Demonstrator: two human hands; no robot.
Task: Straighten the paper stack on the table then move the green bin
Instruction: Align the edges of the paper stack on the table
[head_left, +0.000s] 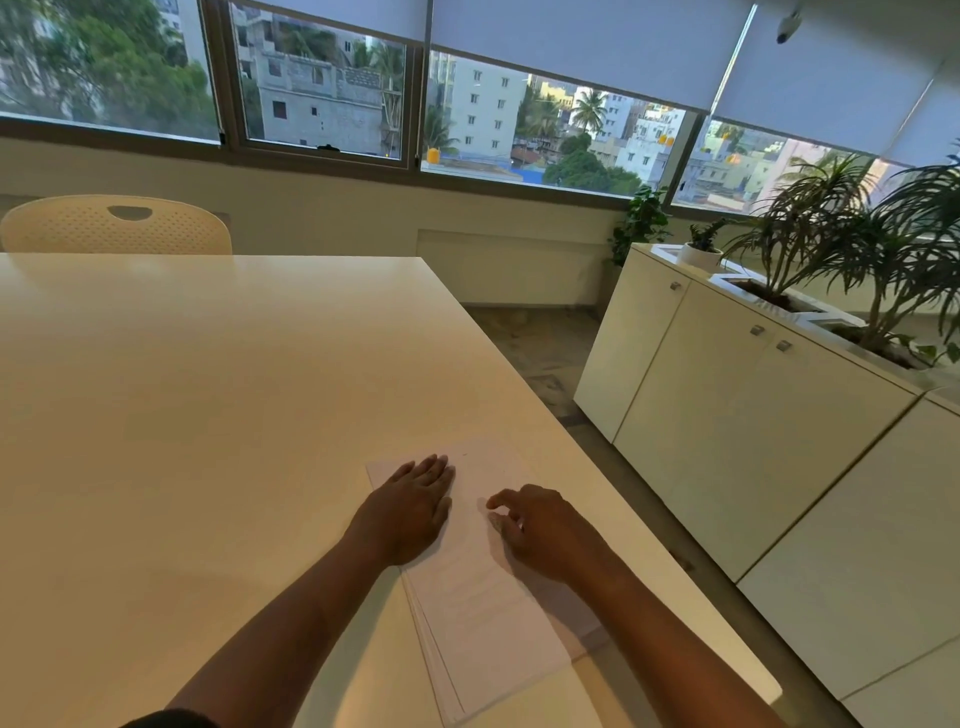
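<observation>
Pressing flat on the paper stack (483, 597) near the counter's (208, 415) right edge, the left hand (410, 506) has straight fingers; the right hand's (545, 530) fingers curl, holding nothing. A hard push could slide sheets off. No green bin shows.

The paper stack (483, 608) is a thick pile of white sheets lying flat near the table's right edge, angled to that edge. Its sheets are slightly fanned, their edges stepped along the left and near sides, with faint print on the top sheet
</observation>
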